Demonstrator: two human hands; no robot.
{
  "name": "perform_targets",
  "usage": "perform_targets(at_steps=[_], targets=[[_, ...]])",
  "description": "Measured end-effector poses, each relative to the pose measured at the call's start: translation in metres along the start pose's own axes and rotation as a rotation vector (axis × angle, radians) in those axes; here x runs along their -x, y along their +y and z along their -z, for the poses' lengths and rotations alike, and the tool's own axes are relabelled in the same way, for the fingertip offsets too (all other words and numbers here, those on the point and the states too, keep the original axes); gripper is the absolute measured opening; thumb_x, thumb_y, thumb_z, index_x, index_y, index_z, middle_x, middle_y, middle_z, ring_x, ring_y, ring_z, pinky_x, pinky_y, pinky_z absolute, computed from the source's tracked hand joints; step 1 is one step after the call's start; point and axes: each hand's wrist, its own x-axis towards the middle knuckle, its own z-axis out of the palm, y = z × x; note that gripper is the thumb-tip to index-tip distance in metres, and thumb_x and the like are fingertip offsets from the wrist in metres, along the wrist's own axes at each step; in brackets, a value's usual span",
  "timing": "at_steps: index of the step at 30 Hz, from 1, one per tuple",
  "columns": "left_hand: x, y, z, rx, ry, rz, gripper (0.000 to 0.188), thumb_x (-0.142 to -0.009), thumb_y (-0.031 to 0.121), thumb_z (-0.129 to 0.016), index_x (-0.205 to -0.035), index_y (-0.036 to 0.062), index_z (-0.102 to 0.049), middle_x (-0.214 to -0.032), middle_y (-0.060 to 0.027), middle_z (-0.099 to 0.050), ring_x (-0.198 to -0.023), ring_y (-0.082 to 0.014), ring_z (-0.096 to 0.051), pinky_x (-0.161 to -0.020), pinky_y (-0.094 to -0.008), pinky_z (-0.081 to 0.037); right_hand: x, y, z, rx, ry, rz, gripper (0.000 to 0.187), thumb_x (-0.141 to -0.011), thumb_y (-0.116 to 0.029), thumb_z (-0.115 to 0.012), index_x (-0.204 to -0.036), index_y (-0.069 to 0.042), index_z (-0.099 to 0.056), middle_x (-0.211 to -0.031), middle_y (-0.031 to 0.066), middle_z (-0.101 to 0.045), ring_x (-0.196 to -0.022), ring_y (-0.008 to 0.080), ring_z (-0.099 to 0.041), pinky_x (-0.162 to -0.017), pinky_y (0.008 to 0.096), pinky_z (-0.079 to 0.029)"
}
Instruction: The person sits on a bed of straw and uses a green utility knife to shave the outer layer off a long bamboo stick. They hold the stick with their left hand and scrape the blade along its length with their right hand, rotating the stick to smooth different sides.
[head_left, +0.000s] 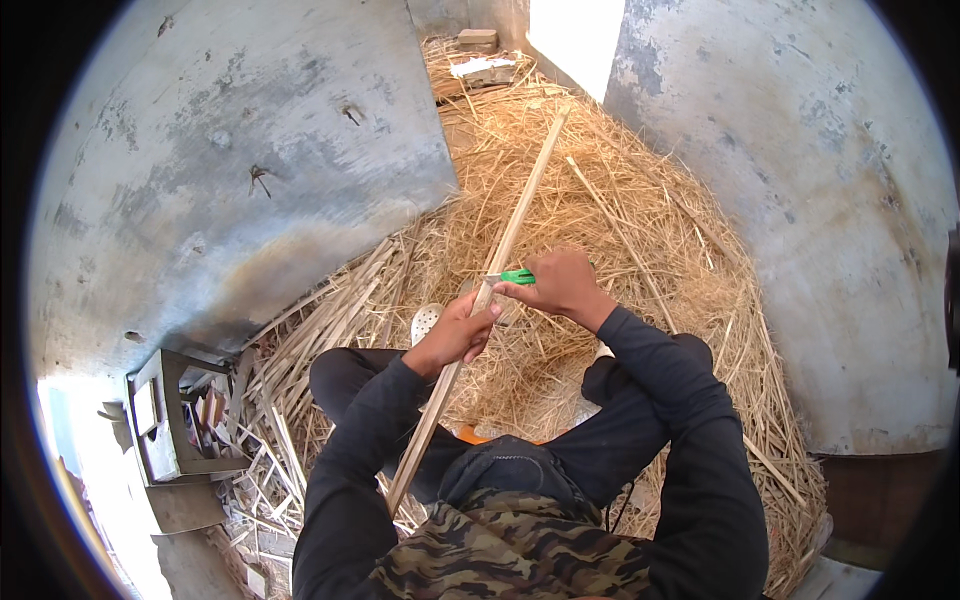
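Note:
A long, pale wooden strip [525, 205] slants across in front of me, from over the straw down past my left thigh. My left hand [460, 332] is closed around its middle. Just above that grip, my right hand [565, 283] is wrapped around a green-handled utility knife [517, 277]. The knife's blade end meets the strip, and the right thumb lies close to the wood there. How deep the blade sits in the wood cannot be made out.
Loose straw and shavings [620, 210] cover the floor around my crossed legs. Split strips [330, 310] are heaped at the left, near a small wooden box frame [165, 415]. Worn grey panels [300, 120] stand on both sides. Bricks [478, 38] lie at the far end.

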Motion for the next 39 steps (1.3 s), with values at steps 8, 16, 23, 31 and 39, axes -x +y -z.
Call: perform_targets(at_steps=[8, 16, 23, 31, 39], targets=[[0.050, 0.006, -0.030, 0.059, 0.125, -0.027, 0.023, -0.102, 0.032, -0.050, -0.099, 0.0094, -0.044, -0.058, 0.0045, -0.039, -0.037, -0.0050, -0.036, -0.032, -0.0207, -0.032, 0.004, -0.003, 0.004, -0.108, 0.160, 0.075, 0.076, -0.080, -0.081, -0.047, -0.056, -0.010, -0.058, -0.044, 0.0072, -0.050, -0.037, 0.0236, -0.053, -0.038, 0.0370, -0.040], [0.059, -0.006, -0.055, 0.135, 0.168, -0.066, 0.025, -0.102, 0.033, -0.051, -0.102, 0.0088, -0.046, -0.058, 0.0047, -0.040, -0.039, -0.0040, -0.037, -0.034, -0.0200, -0.033, -0.019, 0.018, -0.008, -0.083, 0.270, 0.102, 0.076, -0.077, -0.084, -0.049, -0.052, -0.013, -0.053, -0.041, 0.0039, -0.044, -0.034, 0.0200, -0.047, -0.036, 0.0350, -0.035], [0.071, -0.004, -0.063, 0.050, 0.231, -0.047, 0.027, -0.101, 0.032, -0.053, -0.106, 0.0063, -0.046, -0.058, 0.0070, -0.036, -0.040, -0.0032, -0.033, -0.035, -0.0202, -0.030, -0.021, 0.038, -0.020, -0.056, 0.308, 0.136, 0.076, -0.075, -0.084, -0.049, -0.053, -0.012, -0.051, -0.043, 0.0084, -0.046, -0.040, 0.0274, -0.052, -0.040, 0.0415, -0.039], [0.094, -0.001, -0.087, -0.016, 0.155, 0.008, 0.027, -0.101, 0.035, -0.052, -0.098, 0.0086, -0.046, -0.061, 0.0058, -0.040, -0.040, -0.0037, -0.036, -0.035, -0.0196, -0.031, -0.048, 0.110, -0.001, 0.012, 0.257, -0.190, 0.076, -0.085, -0.081, -0.040, -0.051, -0.014, -0.050, -0.043, -0.0016, -0.040, -0.036, 0.0131, -0.038, -0.037, 0.0301, -0.030], [0.144, -0.017, -0.111, 0.048, 0.075, 0.175, 0.028, -0.100, 0.036, -0.053, -0.100, 0.0082, -0.047, -0.065, 0.0027, -0.045, -0.043, -0.0045, -0.039, -0.038, -0.0204, -0.035, -0.033, 0.191, 0.010, 0.128, 0.190, -0.475, 0.084, -0.088, -0.082, -0.022, -0.056, -0.011, -0.053, -0.051, 0.0029, -0.045, -0.044, 0.0169, -0.042, -0.043, 0.0368, -0.031]])
